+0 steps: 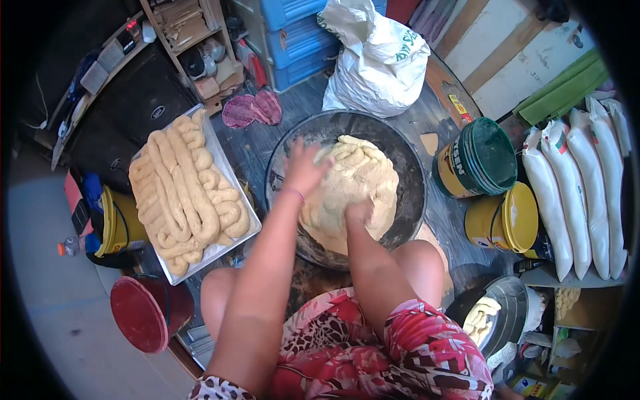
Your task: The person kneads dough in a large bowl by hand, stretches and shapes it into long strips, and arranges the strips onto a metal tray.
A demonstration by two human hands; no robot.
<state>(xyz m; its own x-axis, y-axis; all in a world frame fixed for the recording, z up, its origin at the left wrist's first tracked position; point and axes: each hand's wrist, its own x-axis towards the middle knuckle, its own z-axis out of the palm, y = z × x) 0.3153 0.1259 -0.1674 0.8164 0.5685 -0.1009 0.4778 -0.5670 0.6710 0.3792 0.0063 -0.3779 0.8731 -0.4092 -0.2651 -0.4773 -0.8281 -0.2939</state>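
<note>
A large mound of pale, floury dough (377, 177) fills much of a wide dark basin (415, 150) between my knees. Over the basin's left part, my left hand (308, 167) has its fingers spread and holds nothing; whether it touches the dough I cannot tell. My right hand (360, 212) is curled and pressed into the near middle of the dough, its fingertips hidden. Along the mound's far side lie thick folds of dough. Left of the basin, a metal tray (250, 223) lined with white bears thick ropes of tan dough (183, 187), stacked and looped.
A white sack (377, 63) stands beyond the basin. To the right are a green bucket (490, 157), a yellow bucket (517, 217) and several long white bags (563, 190). A dark tub (507, 320) with dough pieces sits near right; a red bucket (140, 313) stands near left.
</note>
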